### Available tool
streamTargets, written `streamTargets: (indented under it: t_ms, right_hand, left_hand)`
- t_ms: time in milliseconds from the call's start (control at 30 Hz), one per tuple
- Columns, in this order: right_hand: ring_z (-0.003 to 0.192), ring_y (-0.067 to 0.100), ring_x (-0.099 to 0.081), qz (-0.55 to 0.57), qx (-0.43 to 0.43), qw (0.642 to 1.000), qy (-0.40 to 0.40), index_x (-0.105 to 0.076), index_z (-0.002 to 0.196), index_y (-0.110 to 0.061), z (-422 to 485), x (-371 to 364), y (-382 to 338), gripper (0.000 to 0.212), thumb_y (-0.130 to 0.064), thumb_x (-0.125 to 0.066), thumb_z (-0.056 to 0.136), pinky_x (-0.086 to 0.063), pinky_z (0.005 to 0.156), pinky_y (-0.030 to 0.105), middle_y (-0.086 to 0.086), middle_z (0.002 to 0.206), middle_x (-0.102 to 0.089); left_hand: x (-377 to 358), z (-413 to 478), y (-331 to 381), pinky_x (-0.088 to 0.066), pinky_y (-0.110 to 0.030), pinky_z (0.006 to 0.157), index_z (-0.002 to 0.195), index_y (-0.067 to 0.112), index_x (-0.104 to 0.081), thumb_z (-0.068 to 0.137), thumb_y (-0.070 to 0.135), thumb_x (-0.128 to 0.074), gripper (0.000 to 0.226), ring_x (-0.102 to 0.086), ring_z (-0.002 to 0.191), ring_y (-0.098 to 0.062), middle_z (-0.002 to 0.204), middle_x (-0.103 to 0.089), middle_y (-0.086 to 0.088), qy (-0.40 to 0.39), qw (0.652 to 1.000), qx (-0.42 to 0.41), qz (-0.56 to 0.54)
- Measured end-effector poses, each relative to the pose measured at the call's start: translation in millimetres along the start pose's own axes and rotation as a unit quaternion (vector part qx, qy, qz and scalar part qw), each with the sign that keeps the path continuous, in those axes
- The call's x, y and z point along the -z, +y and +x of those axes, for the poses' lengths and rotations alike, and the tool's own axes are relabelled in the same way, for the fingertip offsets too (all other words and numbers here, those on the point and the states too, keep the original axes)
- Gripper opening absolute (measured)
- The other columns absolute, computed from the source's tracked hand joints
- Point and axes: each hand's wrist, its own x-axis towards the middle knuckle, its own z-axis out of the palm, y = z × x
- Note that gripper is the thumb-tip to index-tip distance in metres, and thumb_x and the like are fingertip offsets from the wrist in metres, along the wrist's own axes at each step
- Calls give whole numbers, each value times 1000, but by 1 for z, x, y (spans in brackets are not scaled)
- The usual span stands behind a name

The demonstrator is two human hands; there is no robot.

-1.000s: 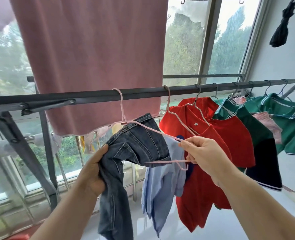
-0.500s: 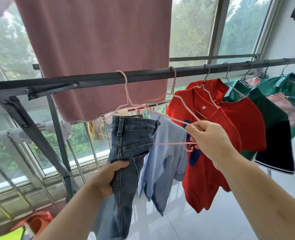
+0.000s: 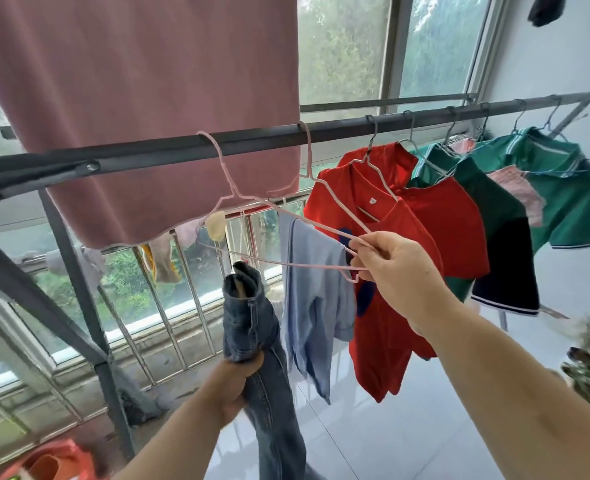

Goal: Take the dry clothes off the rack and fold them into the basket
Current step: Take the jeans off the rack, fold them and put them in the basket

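The left hand (image 3: 234,382) holds the jeans (image 3: 252,327) low in the middle of the view, in front of the rack (image 3: 321,131). Its fingers (image 3: 252,362) are curled tight round the denim, which is squeezed into a thick roll. The jeans stand up and down. The bunched end points up, and the long part hangs down past the hand toward the floor (image 3: 390,427) and out of the bottom of the view. The top of the jeans sits just under the pink hanger (image 3: 234,195), and I cannot tell if the two touch. No clothes hang on the hanger. Its hook is over the grey bar of the rack, and its long wire runs from left to right, tipped a little toward the person. The right hand (image 3: 394,271) holds the right tip of the hanger. Its thumb and fingers (image 3: 373,251) pinch the thin wire, and the other fingers are curled in. Just behind the hanger a blue shirt (image 3: 314,299) hangs on the rack. Next to it on the right is a red shirt (image 3: 390,220), then green shirts (image 3: 570,202), all on hangers along the same bar. A big pink cloth (image 3: 148,98) hangs behind the bar on the left, in front of the window (image 3: 342,50). Low in the left corner is a blurry orange thing (image 3: 54,459), and I cannot tell what it is.
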Motion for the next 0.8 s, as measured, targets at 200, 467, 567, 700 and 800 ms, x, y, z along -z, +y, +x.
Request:
streamTargets:
  t_ms: [200, 467, 567, 700, 800]
  right_hand:
    - [85, 13, -70, -66, 8, 998, 3, -65, 105, -29, -12, 13, 19, 12, -22, -60, 96, -60, 80, 30, -12, 92, -70]
    - [101, 9, -64, -80, -213, 973, -42, -56, 125, -25, -68, 42, 71, 44, -49, -62, 89, -56, 92, 35, -11, 111, -66]
    - [117, 12, -55, -63, -301, 949, -73, -33, 148, -25, -89, 47, 88, 93, -74, -61, 74, -46, 104, 37, -7, 136, -53]
    - [117, 17, -59, 33, -350, 936, 6, -27, 149, -25, -105, 62, 97, 109, -70, -76, 63, -52, 99, 41, -2, 136, -54]
    - [93, 20, -71, 81, -364, 924, 83, -57, 122, -15, -116, 82, 103, 55, -43, -76, 78, -60, 82, 48, 2, 107, -72]
  left_hand:
    - [-32, 8, -16, -56, -47, 75, 117, 5, -64, 93, 13, -64, 26, -67, 102, -35, 108, -73, -16, -11, 999, 12, -36]
    - [-121, -39, -29, -55, -18, 61, 102, 15, -69, 93, 13, -66, 10, -72, 73, -7, 81, -77, 7, -159, 962, -81, 206]
    - [-155, -53, -41, -52, -21, 70, 105, 24, -67, 93, 21, -64, 13, -66, 77, -8, 87, -70, 9, -209, 890, -163, 370]
    - [-195, -64, -60, -35, -20, 101, 145, 17, -44, 101, 36, -46, 48, -48, 131, -20, 144, -51, -2, -271, 703, -284, 592]
    - [-219, -78, -68, -37, -25, 98, 140, 13, -48, 100, 49, -37, 56, -51, 126, -24, 140, -54, -6, -264, 616, -338, 661]
